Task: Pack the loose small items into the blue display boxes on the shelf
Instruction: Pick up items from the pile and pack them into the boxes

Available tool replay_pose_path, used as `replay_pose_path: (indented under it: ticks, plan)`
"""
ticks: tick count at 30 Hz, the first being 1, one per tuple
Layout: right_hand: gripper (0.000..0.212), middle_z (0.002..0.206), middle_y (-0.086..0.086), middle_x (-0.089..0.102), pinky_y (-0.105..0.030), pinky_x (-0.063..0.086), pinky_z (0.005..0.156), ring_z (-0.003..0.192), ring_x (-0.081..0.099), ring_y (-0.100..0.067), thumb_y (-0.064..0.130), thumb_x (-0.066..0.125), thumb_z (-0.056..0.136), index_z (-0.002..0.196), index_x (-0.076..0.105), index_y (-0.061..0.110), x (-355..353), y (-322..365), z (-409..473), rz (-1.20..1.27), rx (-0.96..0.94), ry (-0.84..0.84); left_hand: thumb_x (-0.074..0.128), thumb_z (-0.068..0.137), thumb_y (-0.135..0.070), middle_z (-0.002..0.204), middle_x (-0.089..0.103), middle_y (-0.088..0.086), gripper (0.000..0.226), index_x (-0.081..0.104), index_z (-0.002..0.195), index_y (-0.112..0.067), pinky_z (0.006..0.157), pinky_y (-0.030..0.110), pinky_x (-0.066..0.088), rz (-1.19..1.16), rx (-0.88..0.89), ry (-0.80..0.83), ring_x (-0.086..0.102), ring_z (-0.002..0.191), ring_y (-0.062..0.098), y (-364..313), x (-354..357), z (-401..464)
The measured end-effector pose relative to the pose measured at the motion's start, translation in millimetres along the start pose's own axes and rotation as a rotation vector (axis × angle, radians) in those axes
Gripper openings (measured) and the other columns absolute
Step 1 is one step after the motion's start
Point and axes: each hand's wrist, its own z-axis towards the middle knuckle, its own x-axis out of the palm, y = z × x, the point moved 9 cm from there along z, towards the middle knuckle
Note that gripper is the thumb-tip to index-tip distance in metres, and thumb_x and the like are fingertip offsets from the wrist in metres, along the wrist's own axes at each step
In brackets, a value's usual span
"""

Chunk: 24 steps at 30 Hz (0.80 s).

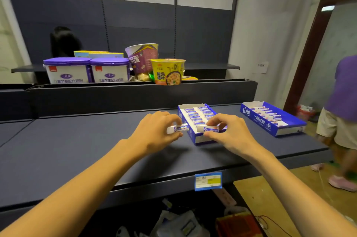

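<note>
Head view: our two bare forearms reach over a dark blue-grey metal shelf (77, 149). Our left hand (156, 132) pinches a small white-and-blue wrapped packet (177, 128). Our right hand (229, 132) grips a second such packet (209, 128) over the near end of a blue cardboard display box (190, 130) lined with packets. Farther right sits a second blue display box (258, 120). Beyond, purple-lidded white tubs (67, 70) and a yellow noodle cup (168, 71) stand on the upper shelf.

two blue display boxes (197, 136) (270, 120), two loose small packs in hand (178, 128) (209, 129), two purple-lidded tubs (67, 70) (110, 71), two noodle cups (143, 59) (169, 71)
</note>
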Motion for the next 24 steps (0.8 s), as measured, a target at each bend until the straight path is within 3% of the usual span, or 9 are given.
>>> replay_pose_path:
  ticks: [6,12,21,24]
  plan:
    - [0.024,0.097,0.012,0.057,-0.011,0.043,0.061,0.086,0.056,-0.007,0.03,0.074,0.08,0.098,0.059,0.027,-17,-37,34,-0.039,0.012,0.006,0.06,0.088,-0.046,0.121,0.059,-0.003,0.037,0.056,0.12,-0.027,0.085,0.028,0.044,-0.008,0.004,0.017,0.051,0.107,0.013,-16,18,44]
    - [0.022,0.092,0.015,0.06,-0.014,0.045,0.065,0.088,0.059,-0.007,0.032,0.076,0.079,0.091,0.057,0.033,-24,-70,72,-0.059,0.007,0.001,0.058,0.089,-0.047,0.117,0.06,-0.005,0.035,0.057,0.119,-0.03,0.082,0.026,0.039,0.01,0.004,0.009,0.051,0.105,0.013,-14,31,92]
    - [0.02,0.093,0.009,0.061,-0.007,0.037,0.064,0.078,0.055,-0.002,0.025,0.075,0.08,0.096,0.063,0.024,-46,-113,101,-0.126,-0.025,-0.005,0.058,0.088,-0.047,0.111,0.061,-0.006,0.031,0.059,0.115,-0.03,0.084,0.029,0.042,0.008,0.033,-0.026,0.052,0.102,0.012,-34,52,145]
    - [0.02,0.092,0.01,0.061,-0.01,0.041,0.067,0.08,0.056,-0.004,0.026,0.075,0.08,0.096,0.064,0.024,-56,-125,110,-0.136,-0.05,0.005,0.058,0.088,-0.047,0.109,0.062,-0.006,0.031,0.059,0.114,-0.03,0.084,0.03,0.043,0.012,0.033,-0.037,0.052,0.101,0.013,-42,59,159]
